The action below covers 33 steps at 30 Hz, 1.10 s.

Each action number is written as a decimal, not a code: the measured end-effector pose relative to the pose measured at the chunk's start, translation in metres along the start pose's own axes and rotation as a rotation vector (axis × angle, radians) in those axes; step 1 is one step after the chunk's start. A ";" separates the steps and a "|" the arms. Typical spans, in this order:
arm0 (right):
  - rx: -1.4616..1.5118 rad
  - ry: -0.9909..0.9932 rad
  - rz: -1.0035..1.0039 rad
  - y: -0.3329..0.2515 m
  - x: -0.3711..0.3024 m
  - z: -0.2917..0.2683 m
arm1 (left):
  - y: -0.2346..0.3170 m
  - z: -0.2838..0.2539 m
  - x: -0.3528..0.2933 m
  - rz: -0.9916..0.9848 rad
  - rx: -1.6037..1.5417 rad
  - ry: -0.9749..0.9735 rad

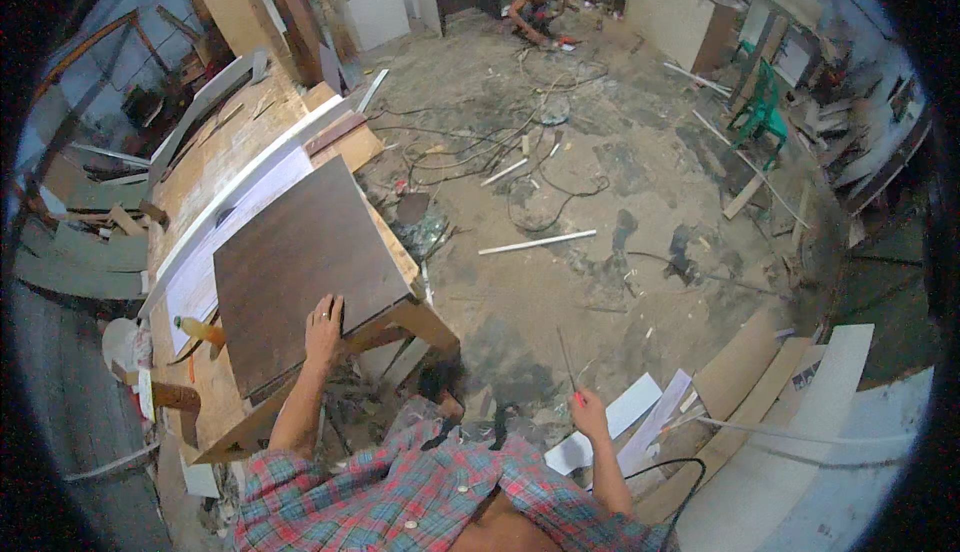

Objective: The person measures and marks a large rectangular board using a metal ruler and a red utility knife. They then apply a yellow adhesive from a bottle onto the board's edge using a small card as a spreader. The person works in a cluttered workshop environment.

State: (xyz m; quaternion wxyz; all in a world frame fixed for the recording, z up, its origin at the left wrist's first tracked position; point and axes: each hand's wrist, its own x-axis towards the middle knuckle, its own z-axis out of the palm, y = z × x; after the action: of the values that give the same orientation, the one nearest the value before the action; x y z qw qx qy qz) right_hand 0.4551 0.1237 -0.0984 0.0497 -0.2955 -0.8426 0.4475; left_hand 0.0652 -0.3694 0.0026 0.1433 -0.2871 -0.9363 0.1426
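Our left hand (324,327) lies flat, fingers spread, on the near edge of the dark brown panel (300,267) atop the workbench (215,167), left side. Right hand (588,412) pinches a thin red-handled tool (570,372), prob. a screwdriver. We'd keep steady pressure so the panel won't slide.

Right hand (590,414) grips thin stick (567,357), kind too small to tell. Left hand (323,330) palm hidden against dark board (300,267). Distant person (538,7) blurred. Workbench (215,167) far end lost at dark rim.

Head-worn fisheye, downward over workshop floor (600,282)
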 end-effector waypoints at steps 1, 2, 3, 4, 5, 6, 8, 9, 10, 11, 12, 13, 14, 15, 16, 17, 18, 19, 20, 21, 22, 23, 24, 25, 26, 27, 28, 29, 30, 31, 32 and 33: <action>-0.034 -0.027 0.032 -0.016 0.015 0.000 | -0.002 -0.007 0.005 0.011 -0.017 -0.015; -0.067 -0.054 0.064 -0.033 0.029 0.002 | -0.002 -0.014 0.010 0.018 -0.082 -0.066; -0.102 -0.081 0.101 -0.045 0.037 0.003 | 0.007 -0.039 0.016 0.029 -0.149 -0.120; -0.108 -0.079 0.102 -0.054 0.043 0.010 | 0.008 -0.057 0.020 0.034 -0.208 -0.178; -0.111 -0.079 0.099 -0.063 0.052 0.021 | 0.003 -0.061 0.019 0.057 -0.225 -0.166; -0.121 -0.068 0.092 -0.071 0.065 0.028 | 0.002 -0.058 0.020 0.081 -0.249 -0.142; -0.093 -0.113 0.087 -0.093 0.081 0.045 | -0.004 -0.042 0.013 0.094 -0.295 -0.106; -0.077 -0.141 0.093 -0.104 0.084 0.054 | -0.007 -0.042 0.011 0.105 -0.279 -0.105; -0.062 -0.137 0.084 -0.115 0.089 0.062 | -0.007 -0.042 0.009 0.115 -0.263 -0.105; -0.048 -0.135 0.074 -0.125 0.095 0.068 | -0.006 -0.041 0.008 0.123 -0.246 -0.104; -0.029 -0.133 0.065 -0.134 0.099 0.074 | -0.006 -0.044 0.007 0.112 -0.267 -0.065; -0.038 -0.074 -0.001 -0.127 0.104 0.085 | -0.009 -0.049 0.012 0.130 -0.262 -0.045; -0.047 -0.015 -0.068 -0.121 0.110 0.098 | -0.013 -0.053 0.019 0.147 -0.257 -0.023; -0.058 0.034 -0.133 -0.113 0.114 0.106 | -0.016 -0.061 0.022 0.159 -0.254 -0.011; 0.055 -0.038 -0.007 -0.128 0.117 0.105 | -0.020 -0.072 0.024 0.145 -0.292 -0.040; 0.164 -0.110 0.123 -0.144 0.122 0.106 | -0.025 -0.084 0.027 0.129 -0.331 -0.067; 0.274 -0.175 0.249 -0.165 0.131 0.106 | -0.032 -0.097 0.030 0.114 -0.366 -0.087; 0.309 -0.201 0.270 -0.173 0.141 0.107 | -0.037 -0.105 0.035 0.118 -0.376 -0.103; 0.343 -0.226 0.291 -0.179 0.152 0.107 | -0.043 -0.111 0.039 0.121 -0.386 -0.119; 0.383 -0.258 0.312 -0.188 0.164 0.108 | -0.051 -0.121 0.046 0.122 -0.389 -0.138; 0.359 -0.281 0.300 -0.197 0.179 0.108 | -0.059 -0.130 0.051 0.117 -0.403 -0.141; 0.334 -0.305 0.289 -0.207 0.195 0.110 | -0.070 -0.139 0.056 0.111 -0.417 -0.144; 0.305 -0.331 0.281 -0.217 0.209 0.108 | -0.080 -0.152 0.061 0.103 -0.434 -0.151; 0.318 -0.361 0.259 -0.228 0.223 0.106 | -0.094 -0.166 0.072 0.124 -0.432 -0.206; 0.334 -0.387 0.234 -0.242 0.241 0.103 | -0.105 -0.175 0.082 0.118 -0.454 -0.191; 0.356 -0.414 0.208 -0.254 0.259 0.103 | -0.117 -0.184 0.092 0.113 -0.471 -0.177; 0.290 -0.398 0.114 -0.263 0.278 0.105 | -0.131 -0.195 0.105 0.101 -0.511 -0.180; 0.228 -0.386 0.020 -0.271 0.296 0.107 | -0.144 -0.209 0.118 0.087 -0.547 -0.186; 0.224 -0.407 -0.056 -0.281 0.315 0.111 | -0.156 -0.222 0.129 0.064 -0.583 -0.190; 0.220 -0.424 -0.132 -0.290 0.334 0.113 | -0.167 -0.235 0.140 0.020 -0.618 -0.225; 0.279 -0.474 -0.190 -0.302 0.354 0.118 | -0.179 -0.250 0.151 -0.030 -0.651 -0.255; 0.330 -0.502 -0.232 -0.317 0.369 0.125 | -0.192 -0.258 0.160 -0.085 -0.678 -0.285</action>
State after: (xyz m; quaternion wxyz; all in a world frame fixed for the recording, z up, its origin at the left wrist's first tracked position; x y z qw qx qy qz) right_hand -0.0352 0.0991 0.0092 -0.0621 -0.0660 -0.7727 0.6283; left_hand -0.0668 -0.3811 0.3365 -0.0861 -0.2566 -0.9520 -0.1432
